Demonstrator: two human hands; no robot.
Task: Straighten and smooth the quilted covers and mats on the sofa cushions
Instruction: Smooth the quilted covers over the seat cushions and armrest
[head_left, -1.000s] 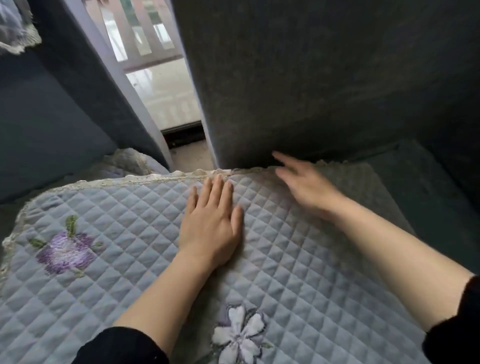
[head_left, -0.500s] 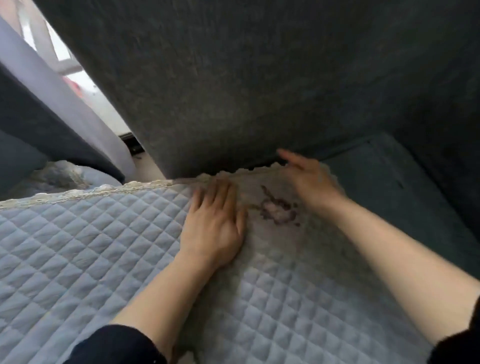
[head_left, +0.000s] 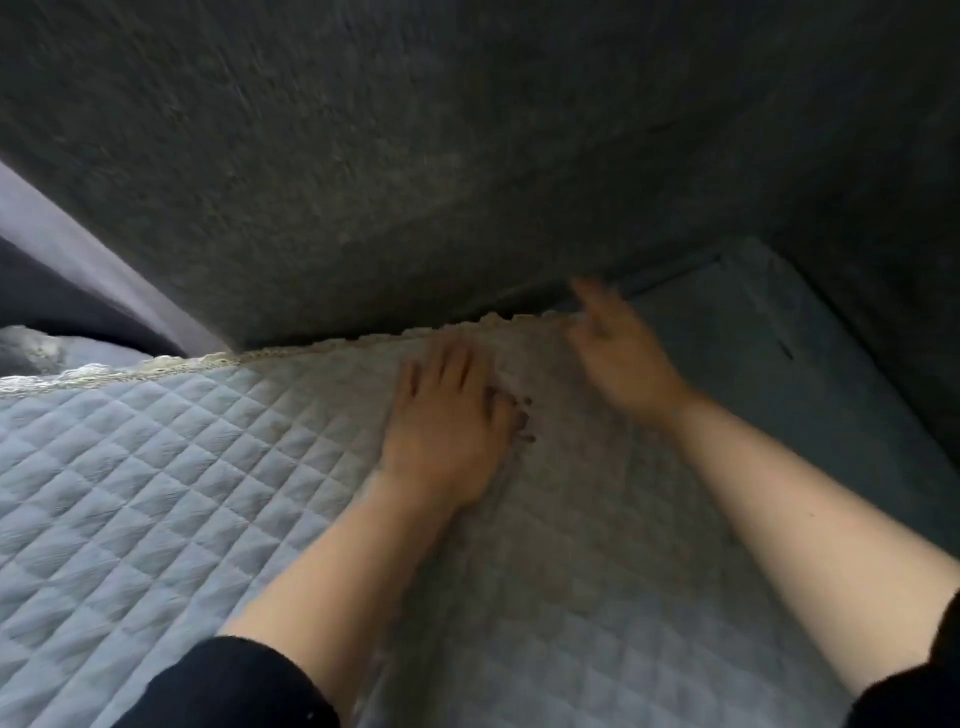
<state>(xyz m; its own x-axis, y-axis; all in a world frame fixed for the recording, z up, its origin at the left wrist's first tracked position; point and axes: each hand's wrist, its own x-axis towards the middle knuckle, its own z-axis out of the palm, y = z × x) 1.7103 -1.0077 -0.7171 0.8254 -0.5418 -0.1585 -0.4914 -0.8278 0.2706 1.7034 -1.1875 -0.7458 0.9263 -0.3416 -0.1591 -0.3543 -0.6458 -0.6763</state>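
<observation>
A pale blue quilted mat with a lace edge lies across the sofa seat cushion. My left hand rests flat on it near its far edge, fingers together, pointing at the backrest. A small dark embroidered mark peeks out beside its fingers. My right hand is at the mat's far right corner, blurred, fingers spread at the lace edge where the mat meets the backrest. I see nothing held in either hand.
The dark grey sofa backrest rises right behind the mat. Bare blue-grey seat cushion shows to the right of the mat. A second sofa piece's arm stands at the far left, with a crumpled cover below it.
The view has swung right and closer to the backrest. My right hand slid along the far edge to the mat's right corner. My left hand stays flat on the mat.
</observation>
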